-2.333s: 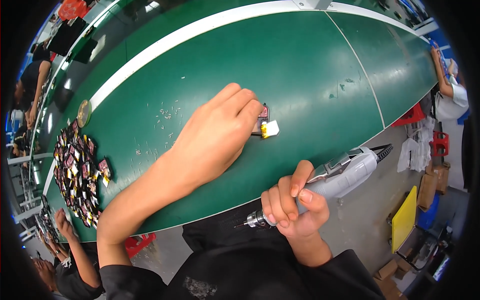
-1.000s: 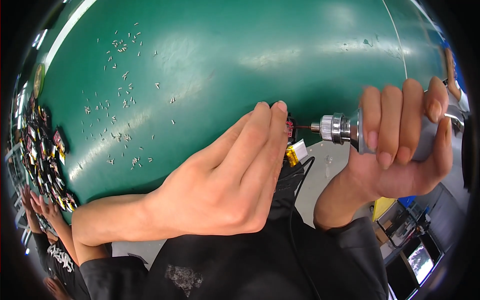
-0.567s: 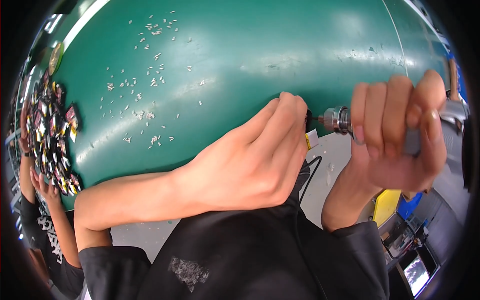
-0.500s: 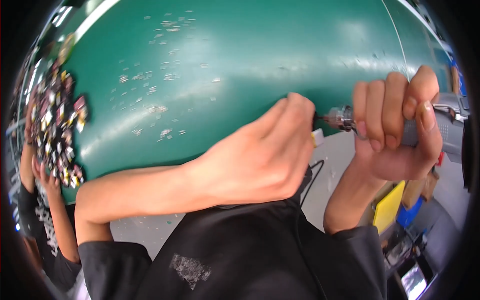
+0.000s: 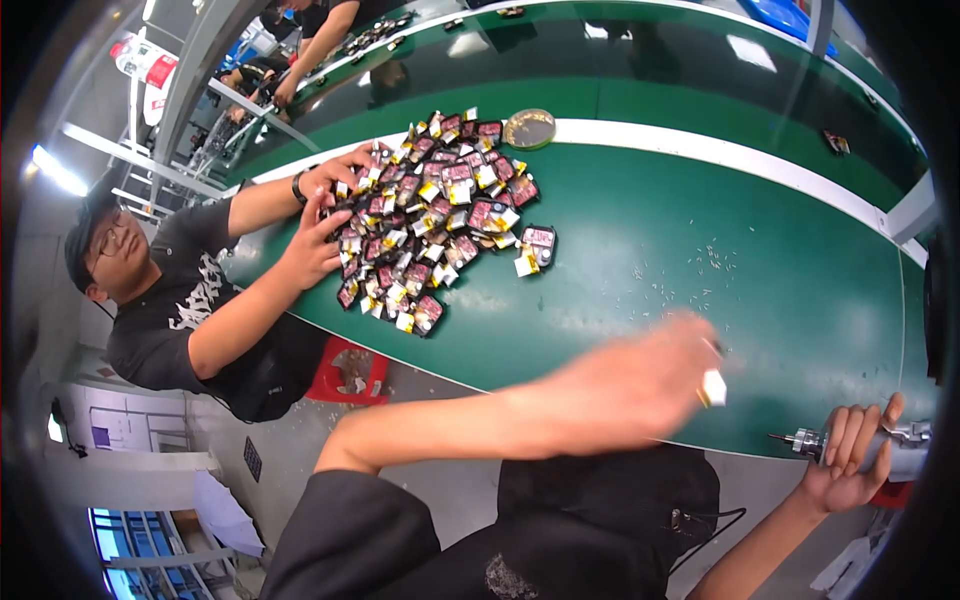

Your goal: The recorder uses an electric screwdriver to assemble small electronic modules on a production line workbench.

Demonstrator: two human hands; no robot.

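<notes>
My left hand, smeared by motion, is over the near edge of the green table. It is closed on a small black part with a white and yellow tab, mostly hidden by my fingers. At the right, beyond the table's near edge, my right hand wraps round a grey electric screwdriver with a silver chuck and a thin bit. The bit points left, apart from my left hand. Tiny pale bits lie scattered on the table beyond my left hand.
A heap of small black parts with white and yellow tabs covers the table's left, under a co-worker's hands. One similar part lies apart. A round dish sits at the far white rail. A red stool stands below.
The view has swung left, showing the co-worker and heap more fully. My left hand has moved away from the screwdriver's bit with the small part; my right hand still grips the screwdriver.
</notes>
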